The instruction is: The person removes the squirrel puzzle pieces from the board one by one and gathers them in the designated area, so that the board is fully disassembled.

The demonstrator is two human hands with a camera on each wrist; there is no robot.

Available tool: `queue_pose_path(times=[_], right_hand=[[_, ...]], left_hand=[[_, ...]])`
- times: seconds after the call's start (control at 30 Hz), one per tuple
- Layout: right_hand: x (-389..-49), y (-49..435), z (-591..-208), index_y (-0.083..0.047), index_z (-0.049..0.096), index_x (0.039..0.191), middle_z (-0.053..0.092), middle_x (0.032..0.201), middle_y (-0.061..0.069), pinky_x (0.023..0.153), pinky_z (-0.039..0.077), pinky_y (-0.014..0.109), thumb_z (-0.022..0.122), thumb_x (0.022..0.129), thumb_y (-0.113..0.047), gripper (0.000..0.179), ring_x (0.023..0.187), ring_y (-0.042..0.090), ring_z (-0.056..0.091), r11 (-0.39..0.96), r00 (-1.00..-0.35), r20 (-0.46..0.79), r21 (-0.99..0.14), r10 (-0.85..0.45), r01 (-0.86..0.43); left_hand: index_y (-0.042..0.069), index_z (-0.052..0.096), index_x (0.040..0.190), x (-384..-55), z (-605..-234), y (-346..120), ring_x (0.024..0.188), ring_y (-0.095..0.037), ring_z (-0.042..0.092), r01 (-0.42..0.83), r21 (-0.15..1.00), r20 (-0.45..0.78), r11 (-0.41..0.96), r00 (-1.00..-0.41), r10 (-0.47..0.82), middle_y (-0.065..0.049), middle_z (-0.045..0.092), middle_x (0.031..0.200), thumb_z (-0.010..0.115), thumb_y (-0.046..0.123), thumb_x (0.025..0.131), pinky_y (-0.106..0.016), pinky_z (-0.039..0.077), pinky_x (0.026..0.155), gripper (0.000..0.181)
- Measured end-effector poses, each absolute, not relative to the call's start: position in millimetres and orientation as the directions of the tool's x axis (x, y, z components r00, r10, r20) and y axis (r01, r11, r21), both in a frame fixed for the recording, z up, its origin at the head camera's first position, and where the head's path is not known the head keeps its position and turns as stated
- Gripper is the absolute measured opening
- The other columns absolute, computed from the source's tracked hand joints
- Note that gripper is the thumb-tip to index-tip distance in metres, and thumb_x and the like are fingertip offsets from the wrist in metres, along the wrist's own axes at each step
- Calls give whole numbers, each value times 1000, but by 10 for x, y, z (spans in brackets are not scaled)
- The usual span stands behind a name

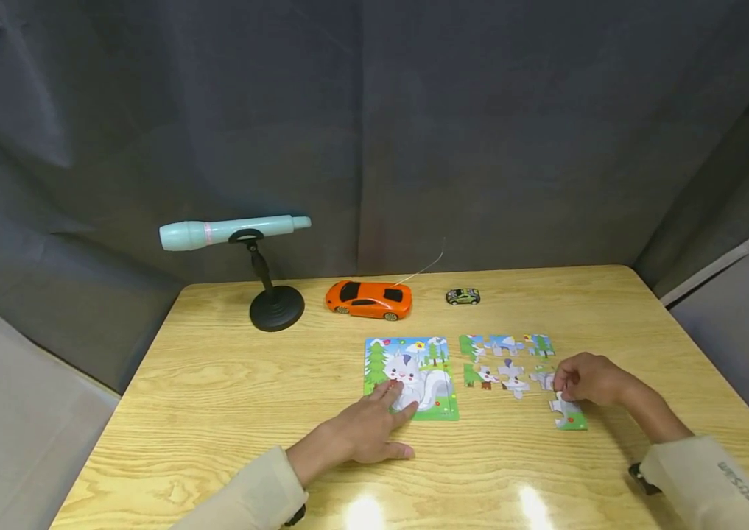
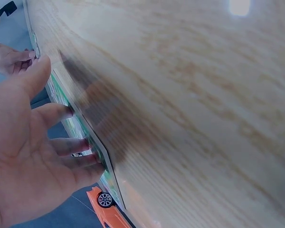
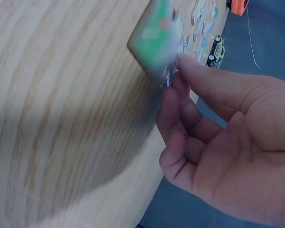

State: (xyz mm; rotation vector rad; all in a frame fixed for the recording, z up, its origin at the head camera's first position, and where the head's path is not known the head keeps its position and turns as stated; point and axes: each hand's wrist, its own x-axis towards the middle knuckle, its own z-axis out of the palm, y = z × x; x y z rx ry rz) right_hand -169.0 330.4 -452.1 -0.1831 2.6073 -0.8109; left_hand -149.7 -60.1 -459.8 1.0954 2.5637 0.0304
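Observation:
My left hand (image 1: 370, 427) rests with outstretched fingers on the lower left of a square picture board (image 1: 437, 405) showing a white squirrel among trees. The left wrist view catches its fingertips at the board's edge. My right hand (image 1: 591, 379) pinches a jigsaw piece (image 1: 571, 418) with a green corner between thumb and fingertips. That piece (image 2: 37, 46) is barely visible in the left wrist view and looks blurred in the right wrist view. Beside the board lie two rows of jigsaw pieces, among them a squirrel-face piece (image 1: 514, 377) and a tree corner piece (image 1: 542, 344).
Behind the board stands an orange toy car (image 1: 370, 299) with a thin wire antenna. A small patterned toy car (image 1: 463, 297) is to its right. At the back left, a light blue microphone (image 1: 235, 231) sits on a black stand (image 1: 277, 308). Dark cloth (image 1: 480, 132) hangs behind the wooden table (image 1: 215, 412).

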Motion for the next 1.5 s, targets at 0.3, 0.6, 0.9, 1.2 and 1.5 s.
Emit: queue_pose_path(times=[0.3, 0.6, 0.9, 1.2, 1.5], right_hand=[[-1766, 3216, -4436, -1, 63, 89, 58, 78, 3, 57, 40, 23, 64, 87, -4, 4, 69, 14, 46, 804, -924, -263, -591, -277, -73], [-1911, 2631, -4404, -3, 65, 90, 64, 83, 8, 59, 44, 23, 60, 91, -8, 7, 69, 15, 51, 717, -915, -156, -674, -373, -178], [-2037, 2022, -4387, -5, 67, 91, 58, 75, 1, 58, 43, 26, 65, 88, -11, 6, 63, 14, 48, 713, -895, -176, -674, -409, -194], [-2079, 1553, -4444, -6, 66, 87, 61, 73, 1, 59, 42, 24, 70, 84, -7, 4, 65, 11, 49, 729, -885, -185, -650, -426, -214], [-2022, 1315, -4513, -5, 67, 89, 60, 73, 1, 59, 43, 22, 73, 81, -7, 10, 64, 11, 51, 768, -879, -266, -620, -396, -159]], left_hand=[[22, 27, 151, -1481, -4614, -589, 147, -34, 14, 698, 139, -303, 702, -645, 701, -18, 15, 158, 48, 61, 89, -45, 30, 114, 76], [23, 24, 152, -1475, -4643, -625, 147, -33, 13, 705, 147, -290, 694, -640, 711, -17, 12, 159, 45, 64, 89, -46, 29, 115, 78], [27, 18, 153, -1527, -4597, -660, 147, -32, 13, 674, 231, -313, 702, -631, 710, -16, 12, 159, 42, 64, 90, -48, 25, 116, 78], [26, 24, 152, -1534, -4559, -777, 147, -32, 16, 675, 235, -289, 699, -638, 714, -15, 15, 159, 43, 62, 91, -51, 22, 116, 73], [29, 30, 149, -1453, -4564, -822, 146, -37, 15, 694, 225, -284, 684, -625, 727, -16, 7, 160, 44, 62, 91, -52, 24, 115, 68]])
